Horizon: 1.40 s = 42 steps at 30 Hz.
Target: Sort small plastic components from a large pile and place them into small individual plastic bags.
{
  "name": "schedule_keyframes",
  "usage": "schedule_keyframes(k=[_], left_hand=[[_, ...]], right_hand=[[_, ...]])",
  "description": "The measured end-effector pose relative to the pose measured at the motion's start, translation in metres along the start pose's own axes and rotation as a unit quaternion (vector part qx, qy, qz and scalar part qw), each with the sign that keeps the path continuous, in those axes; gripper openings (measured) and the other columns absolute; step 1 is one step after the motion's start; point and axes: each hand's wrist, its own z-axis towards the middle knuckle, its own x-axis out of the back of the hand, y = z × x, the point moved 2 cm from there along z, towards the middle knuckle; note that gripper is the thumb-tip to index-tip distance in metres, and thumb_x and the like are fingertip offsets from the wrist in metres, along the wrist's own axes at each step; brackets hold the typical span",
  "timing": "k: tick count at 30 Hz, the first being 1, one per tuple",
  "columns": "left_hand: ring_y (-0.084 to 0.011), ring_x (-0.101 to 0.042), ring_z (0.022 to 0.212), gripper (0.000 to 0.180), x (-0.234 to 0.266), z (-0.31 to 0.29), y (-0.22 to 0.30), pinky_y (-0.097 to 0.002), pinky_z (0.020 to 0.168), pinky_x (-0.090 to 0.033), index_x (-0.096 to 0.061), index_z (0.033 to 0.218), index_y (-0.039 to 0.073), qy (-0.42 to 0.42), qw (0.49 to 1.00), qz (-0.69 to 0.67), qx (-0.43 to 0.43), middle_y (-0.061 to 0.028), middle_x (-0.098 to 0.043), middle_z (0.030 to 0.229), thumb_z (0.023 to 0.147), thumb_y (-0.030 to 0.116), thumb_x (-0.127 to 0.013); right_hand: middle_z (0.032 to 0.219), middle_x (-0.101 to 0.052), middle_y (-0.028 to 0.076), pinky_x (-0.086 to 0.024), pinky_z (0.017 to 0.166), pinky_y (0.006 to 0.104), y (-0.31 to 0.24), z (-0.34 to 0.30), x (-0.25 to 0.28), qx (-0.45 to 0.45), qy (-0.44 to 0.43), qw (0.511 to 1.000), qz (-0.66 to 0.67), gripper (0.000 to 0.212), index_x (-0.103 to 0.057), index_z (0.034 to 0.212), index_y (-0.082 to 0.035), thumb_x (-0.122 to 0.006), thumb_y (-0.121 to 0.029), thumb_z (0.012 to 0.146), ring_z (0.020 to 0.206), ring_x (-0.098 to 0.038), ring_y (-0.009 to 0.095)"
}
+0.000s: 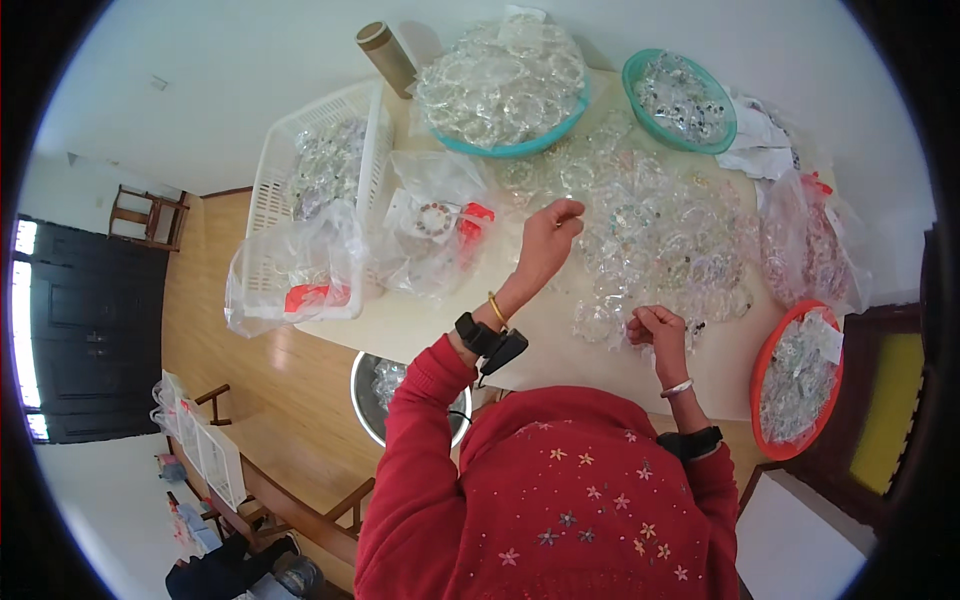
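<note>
My left hand (pixel 549 243) is raised over the cream tabletop, left of a wide pile of clear-bagged bracelets (pixel 660 220). Its fingers are curled together; whatever may be in them is too small to make out. My right hand (pixel 660 338) is at the pile's near edge with its fingers closed, and what they pinch, if anything, is hidden. To the left of my left hand lies an open clear plastic bag (pixel 410 265) with a beaded bracelet (pixel 433 220) and a red piece (pixel 476 222) in it.
A white basket (pixel 270 190) stands left, a heaped teal basin (pixel 510 150) and a smaller teal basin (pixel 633 75) at the back. Right are a pink-filled bag (pixel 800 235) and a red basket (pixel 757 405). A brown cylinder (pixel 388 60) stands behind; a metal bowl (pixel 357 400) sits below the table edge.
</note>
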Motion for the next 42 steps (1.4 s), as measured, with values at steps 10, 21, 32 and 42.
schedule_keyframes(k=[10,21,32,42], left_hand=[[-0.0371,-0.052,0.093,0.019,0.002,0.041,-0.027,-0.0429,0.080,-0.044,-0.059,0.091,-0.002,0.123,0.933,0.283,-0.185,-0.0175,-0.056,0.098,0.073,0.003,-0.055],[-0.0402,-0.052,0.097,0.035,-0.056,0.170,-0.025,-0.0444,0.086,-0.044,-0.051,0.110,-0.001,0.052,0.931,0.311,-0.185,-0.0226,-0.056,0.102,0.076,0.009,-0.057],[-0.0408,-0.049,0.109,0.043,-0.087,0.231,-0.020,-0.0476,0.088,-0.044,-0.053,0.111,0.003,-0.049,0.877,0.477,-0.016,-0.0244,-0.052,0.113,0.071,0.017,-0.061],[-0.0363,-0.060,0.083,0.011,-0.068,0.202,-0.025,-0.0436,0.070,-0.050,-0.061,0.077,0.004,-0.139,0.825,0.515,-0.187,-0.0192,-0.061,0.085,0.071,0.012,-0.056]], right_hand=[[0.071,-0.064,0.006,-0.049,0.053,0.0240,0.016,-0.010,0.058,0.061,0.130,0.989,-0.026,0.017,-0.065,0.088,-0.001,-0.058,-0.017,0.088,0.057,-0.059,0.011],[0.107,-0.060,0.014,-0.042,0.088,0.0385,0.028,0.006,0.175,0.315,0.361,0.767,-0.427,0.028,-0.059,0.111,-0.001,-0.056,-0.017,0.088,0.100,-0.055,0.027],[0.141,-0.034,0.018,-0.019,0.109,0.0483,0.011,0.036,0.158,0.257,0.316,0.721,-0.560,0.049,-0.043,0.131,-0.005,-0.054,-0.024,0.088,0.132,-0.027,0.036],[0.141,-0.035,0.018,-0.020,0.110,0.0451,0.003,0.037,0.155,0.263,0.317,0.719,-0.560,0.048,-0.043,0.131,-0.004,-0.055,-0.019,0.087,0.131,-0.030,0.035]])
